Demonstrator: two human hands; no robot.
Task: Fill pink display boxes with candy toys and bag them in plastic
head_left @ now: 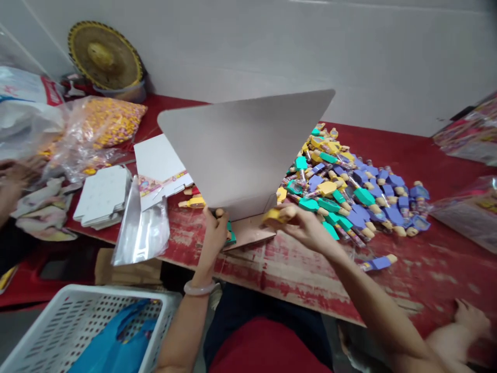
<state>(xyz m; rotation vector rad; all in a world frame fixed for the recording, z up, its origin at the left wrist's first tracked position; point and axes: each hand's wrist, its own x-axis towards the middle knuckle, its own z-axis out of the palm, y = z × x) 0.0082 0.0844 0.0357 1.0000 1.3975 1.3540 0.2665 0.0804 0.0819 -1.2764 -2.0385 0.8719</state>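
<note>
My left hand (213, 241), with a pale bangle on the wrist, grips the lower edge of a large grey cardboard flap (240, 150) that stands up from an open display box (248, 233). My right hand (303, 225) pinches a small yellow toy piece (275, 215) between its fingers, close to the box. Just beyond it lies a heap of small toy-shaped candy tubes (349, 191) in purple, teal and yellow. The flap hides the far left part of the heap.
The red, worn table (295, 264) holds flat white card blanks (101, 197), a clear plastic sleeve (140, 228) and a bag of yellow pieces (108, 122). A co-worker's hand (13, 181) is at the left, another hand (470, 318) at the lower right. A white basket (89, 331) sits below.
</note>
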